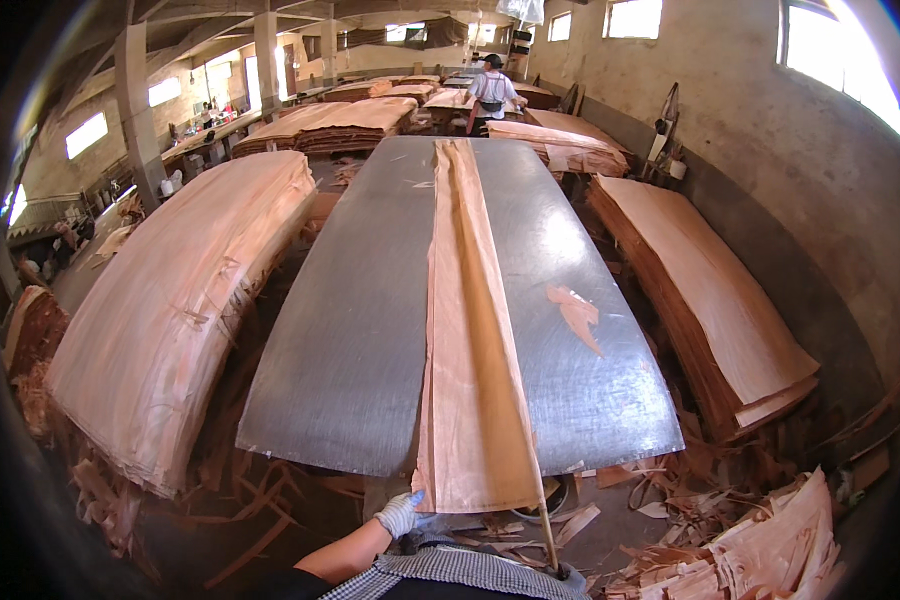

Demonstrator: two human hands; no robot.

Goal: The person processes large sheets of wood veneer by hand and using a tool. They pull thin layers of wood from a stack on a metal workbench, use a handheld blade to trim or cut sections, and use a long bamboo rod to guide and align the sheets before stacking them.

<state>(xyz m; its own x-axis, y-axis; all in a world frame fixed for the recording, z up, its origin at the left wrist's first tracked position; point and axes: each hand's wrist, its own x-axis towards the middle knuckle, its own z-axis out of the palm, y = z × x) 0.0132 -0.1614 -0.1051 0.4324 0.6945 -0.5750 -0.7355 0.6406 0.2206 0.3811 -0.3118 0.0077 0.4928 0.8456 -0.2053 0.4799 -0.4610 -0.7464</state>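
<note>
A long strip of wood veneer (470, 400) lies lengthwise down the middle of a metal-topped table (330, 350), with a raised fold along it. Its near end hangs past the table's front edge. My left hand (400, 515), in a pale knit glove with blue fingertips, grips the strip's near left corner with the fingers closed. A thin wooden stick (547, 525) slants down from the strip's near right corner towards my checked clothing. My right hand does not show. A torn veneer scrap (576, 317) lies on the metal to the right of the strip.
Stacks of veneer sheets flank the table on the left (170, 310) and right (710, 290). Veneer offcuts (770, 550) are heaped on the floor at the near right. Beyond the table's far end stands another person (492, 92) among more stacks (330, 120).
</note>
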